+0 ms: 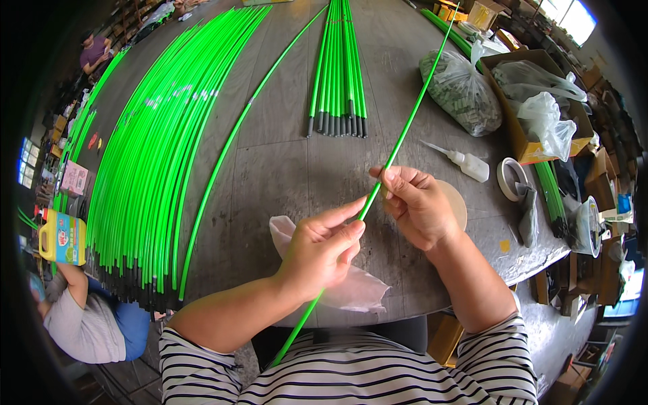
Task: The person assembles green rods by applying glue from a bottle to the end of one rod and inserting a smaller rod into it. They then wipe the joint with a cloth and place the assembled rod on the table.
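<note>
A long, thin green rod (417, 108) runs slantwise from my lap up to the far right, crossing in front of me. My left hand (317, 250) grips it between thumb and fingers just above the table's near edge. Farther up the rod, my right hand (418, 209) pinches it between thumb and forefinger. A thin, pale crumpled sheet (358, 290) lies partly under my left hand. Behind my right wrist shows part of a round beige disc (459, 202). The rod's lower end is hidden at my lap.
Many green rods with dark ends form a wide pile (148, 155) on the left, beside a lone rod (230, 138). A rod bundle (341, 74) lies ahead. Rightward are a nozzle bottle (472, 167), tape roll (505, 179), filled bag (466, 101) and carton (530, 150). A person (94, 324) sits left.
</note>
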A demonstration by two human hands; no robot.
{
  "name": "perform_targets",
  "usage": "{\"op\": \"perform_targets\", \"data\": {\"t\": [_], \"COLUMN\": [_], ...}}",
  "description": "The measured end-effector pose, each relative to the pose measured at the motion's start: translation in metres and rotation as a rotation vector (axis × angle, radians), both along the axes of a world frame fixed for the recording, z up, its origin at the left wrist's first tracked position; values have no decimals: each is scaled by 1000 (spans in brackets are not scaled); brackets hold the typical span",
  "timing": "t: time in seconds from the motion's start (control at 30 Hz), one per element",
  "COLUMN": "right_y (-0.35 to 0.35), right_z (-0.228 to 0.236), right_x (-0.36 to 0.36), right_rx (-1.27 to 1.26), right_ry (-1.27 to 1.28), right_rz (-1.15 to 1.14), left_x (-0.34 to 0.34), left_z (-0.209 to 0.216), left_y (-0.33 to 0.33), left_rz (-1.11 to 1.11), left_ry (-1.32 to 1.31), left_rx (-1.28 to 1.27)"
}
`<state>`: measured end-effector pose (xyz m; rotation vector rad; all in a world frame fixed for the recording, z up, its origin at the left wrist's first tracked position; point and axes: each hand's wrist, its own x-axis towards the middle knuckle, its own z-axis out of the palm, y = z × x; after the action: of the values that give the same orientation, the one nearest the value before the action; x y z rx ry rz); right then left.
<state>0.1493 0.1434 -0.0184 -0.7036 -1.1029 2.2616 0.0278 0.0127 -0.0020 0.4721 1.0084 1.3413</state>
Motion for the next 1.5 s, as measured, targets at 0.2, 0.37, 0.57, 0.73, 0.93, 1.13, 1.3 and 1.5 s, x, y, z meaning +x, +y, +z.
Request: {"op": "perform_targets", "data": {"t": [0.2, 0.37, 0.57, 0.73, 0.93, 1.13, 1.3, 1.5], "right_y": [35, 69, 65, 75, 60, 46, 21, 4], "right_z": [14, 8, -1, -13, 14, 55, 42, 46], "right_x": [30, 92, 103, 107, 90, 53, 35, 40], "right_rx": [1182, 1499, 1503, 1339, 554, 385, 592, 1047], "right_ry": [-675, -1272, -1116, -1127, -74, 339, 155, -149], "right_rz": [-513, -399, -363, -336, -502, -454, -550, -578], "left_x": [-14, -21, -21, -22, -24, -26, -27, -25], "left_z": [-4, -7, -7, -8, -13, -13, -12, -16], "left_y": [3, 5, 5, 5, 6, 6, 7, 7], "left_rz": [34, 46, 87, 90, 69, 68, 83, 119], "left_ry": [51, 17, -7, -17, -8, -4, 21, 29], "left_rx": [-40, -24, -9, 20, 42, 40, 23, 19]}}
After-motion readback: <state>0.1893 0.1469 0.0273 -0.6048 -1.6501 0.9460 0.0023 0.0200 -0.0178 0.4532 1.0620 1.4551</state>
